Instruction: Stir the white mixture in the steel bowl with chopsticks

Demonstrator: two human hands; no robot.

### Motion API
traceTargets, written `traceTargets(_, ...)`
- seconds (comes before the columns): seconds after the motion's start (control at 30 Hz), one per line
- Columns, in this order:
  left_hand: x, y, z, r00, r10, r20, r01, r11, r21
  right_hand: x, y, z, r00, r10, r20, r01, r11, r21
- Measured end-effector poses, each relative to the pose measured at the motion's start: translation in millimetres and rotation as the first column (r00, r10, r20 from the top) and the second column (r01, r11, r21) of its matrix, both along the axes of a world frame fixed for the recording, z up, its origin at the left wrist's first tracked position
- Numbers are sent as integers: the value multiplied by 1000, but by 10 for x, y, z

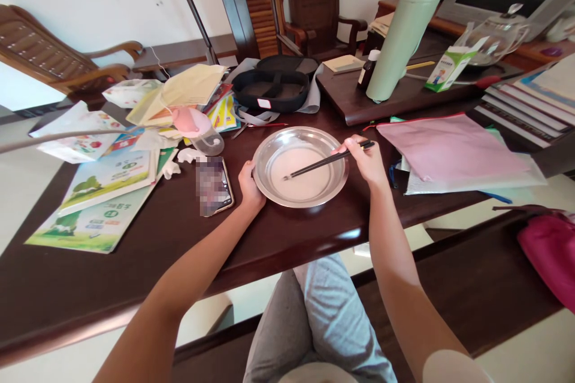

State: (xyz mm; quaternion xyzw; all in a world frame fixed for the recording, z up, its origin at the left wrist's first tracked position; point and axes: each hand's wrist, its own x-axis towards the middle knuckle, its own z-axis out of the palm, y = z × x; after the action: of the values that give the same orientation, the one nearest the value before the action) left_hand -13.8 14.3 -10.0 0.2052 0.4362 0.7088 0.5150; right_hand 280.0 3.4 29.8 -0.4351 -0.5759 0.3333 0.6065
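Note:
A round metal bowl stands on the dark wooden table with a pale, whitish layer in its bottom; I cannot tell whether that is liquid or paste. My left hand grips the bowl's left rim, thumb at the edge. In my right hand, above the right rim, is a pair of black chopsticks pinched near the thick ends. They slant down to the left, and their tips reach the whitish layer near the bowl's middle.
Left of the bowl lie a phone, crumpled tissues and booklets. Behind are a pink-topped clear container and an open black case. Rightward are a pink zip pouch, a green thermos and stacked books.

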Motion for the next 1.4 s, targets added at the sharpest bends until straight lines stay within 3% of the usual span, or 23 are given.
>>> traceTargets(0.17, -14, 0, -4, 1000, -14, -19, 14, 1000, -1, 51, 41, -35, 985, -148, -84, 153, 987, 56)
traceTargets(0.4, -3, -8, 11, 1000, -3, -2, 3, 1000, -1, -12, -11, 13, 1000, -6, 1, 6, 1000, -1)
traceTargets(0.53, -10, -9, 5, 1000, -17, -3, 17, 1000, 3, 27, 15, -3, 980, -180, -88, 184, 982, 47)
traceTargets(0.6, -16, -10, 2, 1000, -21, -1, 21, 1000, 0, 37, 18, -16, 973, -204, -107, 210, 977, 42)
traceTargets(0.8, -20, -4, -4, 1000, -23, -17, 24, 1000, 2, -35, -20, 21, 1000, 5, 7, -5, 1000, -4)
traceTargets(1.0, -21, -7, -1, 999, -25, -20, 25, 1000, -2, -3, -1, 14, 968, -221, -120, 228, 973, 45)
traceTargets(1.17, -18, -7, 4, 999, -20, -25, 20, 1000, 3, -52, -31, 27, 1000, -27, -7, 27, 999, -21)
traceTargets(1.23, -16, -7, 5, 999, -18, -26, 18, 1000, 1, -61, -29, 36, 1000, -8, 15, 9, 1000, -17)
traceTargets(1.4, -18, -11, 9, 999, -21, -32, 21, 1000, -2, -10, 1, 17, 965, -236, -111, 242, 969, 46)
